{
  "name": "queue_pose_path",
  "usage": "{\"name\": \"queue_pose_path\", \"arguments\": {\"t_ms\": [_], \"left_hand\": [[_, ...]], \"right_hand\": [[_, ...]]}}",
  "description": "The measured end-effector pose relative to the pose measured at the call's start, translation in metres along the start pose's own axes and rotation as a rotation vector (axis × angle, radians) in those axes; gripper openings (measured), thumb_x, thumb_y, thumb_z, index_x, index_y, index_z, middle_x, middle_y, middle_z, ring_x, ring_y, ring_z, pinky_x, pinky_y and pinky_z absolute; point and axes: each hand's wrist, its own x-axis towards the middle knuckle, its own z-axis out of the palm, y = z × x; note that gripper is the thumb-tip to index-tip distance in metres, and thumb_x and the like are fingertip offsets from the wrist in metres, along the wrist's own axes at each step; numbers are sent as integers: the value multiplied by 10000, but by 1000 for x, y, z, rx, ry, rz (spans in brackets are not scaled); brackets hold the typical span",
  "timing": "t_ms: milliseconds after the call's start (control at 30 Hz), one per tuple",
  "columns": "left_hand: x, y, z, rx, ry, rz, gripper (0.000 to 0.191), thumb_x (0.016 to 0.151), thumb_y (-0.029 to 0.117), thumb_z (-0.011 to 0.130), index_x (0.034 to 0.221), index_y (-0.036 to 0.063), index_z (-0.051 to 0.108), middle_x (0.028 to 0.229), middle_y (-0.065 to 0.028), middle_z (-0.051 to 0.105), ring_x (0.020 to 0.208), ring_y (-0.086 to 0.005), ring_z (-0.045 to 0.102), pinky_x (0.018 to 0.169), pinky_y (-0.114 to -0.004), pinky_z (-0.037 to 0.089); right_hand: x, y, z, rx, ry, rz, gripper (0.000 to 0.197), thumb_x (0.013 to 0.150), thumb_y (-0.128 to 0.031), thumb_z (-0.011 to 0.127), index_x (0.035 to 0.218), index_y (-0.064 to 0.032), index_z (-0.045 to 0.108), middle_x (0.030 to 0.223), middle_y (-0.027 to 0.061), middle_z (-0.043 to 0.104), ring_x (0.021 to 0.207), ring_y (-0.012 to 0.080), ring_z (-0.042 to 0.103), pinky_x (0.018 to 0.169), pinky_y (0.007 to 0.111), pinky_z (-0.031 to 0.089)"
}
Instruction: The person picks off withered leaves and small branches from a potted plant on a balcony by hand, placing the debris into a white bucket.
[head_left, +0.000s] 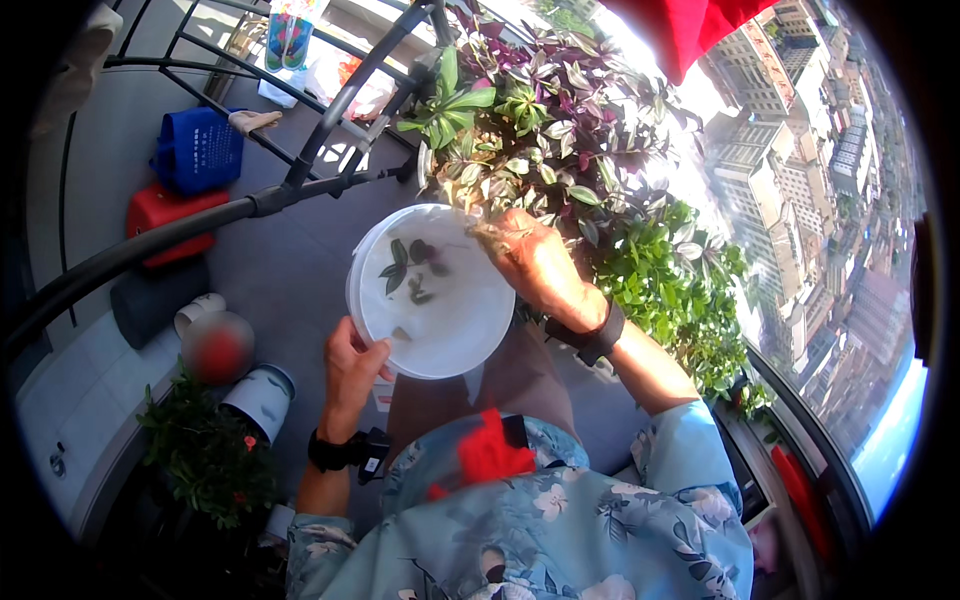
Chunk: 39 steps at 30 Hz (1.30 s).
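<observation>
My left hand grips the rim of a white plastic bucket at its lower left side. Inside the bucket lie a few plant cuttings with dark green and purple leaves, and small dry bits. My right hand is over the bucket's right edge, its fingers closed on a clump of dry, brownish plant matter. Just beyond it grows a bed of purple and silver-green tradescantia, with a leafy bright green plant to the right of the hand.
A black metal rack crosses the upper left. Below it are a blue bag, a red container and a white pot beside a dark green shrub. A window with buildings outside runs along the right.
</observation>
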Motion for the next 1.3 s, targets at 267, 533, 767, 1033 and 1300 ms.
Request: {"name": "queue_pose_path", "arguments": {"t_ms": [267, 533, 767, 1033, 1300], "left_hand": [[-11, -15, -8, -112, 71, -25, 222, 696, 59, 526, 881, -52, 474, 746, -94, 544, 521, -109, 527, 427, -210, 457], [-35, -43, -31, -143, 191, -38, 315, 699, 112, 505, 959, -60, 459, 795, -102, 557, 558, -132, 560, 393, -220, 460], [-49, -64, -38, -185, 262, -79, 344, 697, 108, 503, 991, -66, 455, 828, -104, 557, 576, -138, 560, 385, -217, 454], [-55, -70, -37, -271, 320, -103, 252, 699, 66, 505, 912, -63, 464, 791, -116, 548, 559, -143, 535, 414, -234, 460], [-56, -74, -37, -289, 318, -121, 272, 681, 71, 502, 915, -65, 477, 783, -117, 560, 558, -148, 541, 418, -236, 457]], "right_hand": [[8, -19, 39, 189, -296, -261, 296, 704, -104, 600, 969, -5, 514, 940, 129, 518, 811, 334, 543, 684, 371, 468], [75, 95, -6, -250, -111, 238, 193, 790, -82, 524, 952, 15, 562, 799, 174, 599, 712, 272, 604, 618, 320, 470], [80, 151, 51, -345, -248, 316, 534, 715, -11, 473, 1234, -47, 353, 1030, 222, 534, 939, 352, 527, 762, 392, 434], [77, 112, 44, -291, -669, 193, 183, 746, -153, 478, 791, 19, 520, 795, 221, 578, 779, 363, 563, 670, 395, 434], [34, 129, 41, -516, -664, -39, 348, 659, -107, 557, 1006, -76, 545, 1033, 129, 501, 1030, 308, 446, 839, 372, 399]]}}
